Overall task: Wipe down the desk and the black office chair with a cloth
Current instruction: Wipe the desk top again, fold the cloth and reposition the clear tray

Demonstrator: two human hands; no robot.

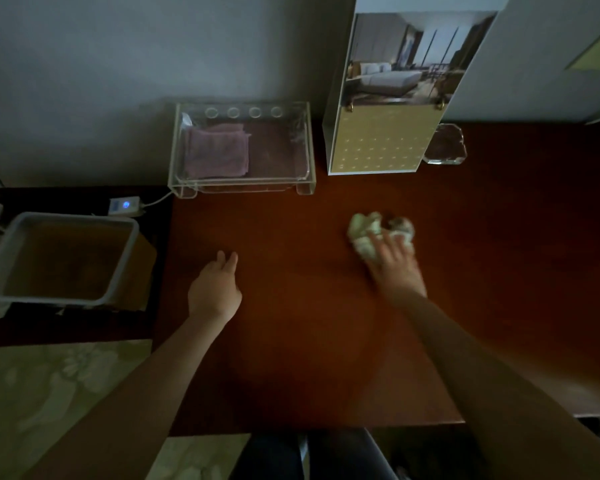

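Observation:
The reddish-brown desk [309,341] fills the middle of the view. A crumpled pale green and white cloth [368,230] lies on it right of centre. My right hand [394,265] lies on the cloth with fingers spread, pressing it to the desk; the hand is blurred. My left hand [215,289] hovers over or rests on the desk's left part, fingers straight and relaxed, holding nothing. The black office chair is not in view.
A clear acrylic tray [302,178] with a folded purple towel [217,150] stands at the desk's back. Right of it are a standing picture calendar [381,143] and a glass ashtray [445,143]. A grey bin [122,261] and a small lit switch box [125,206] sit left of the desk.

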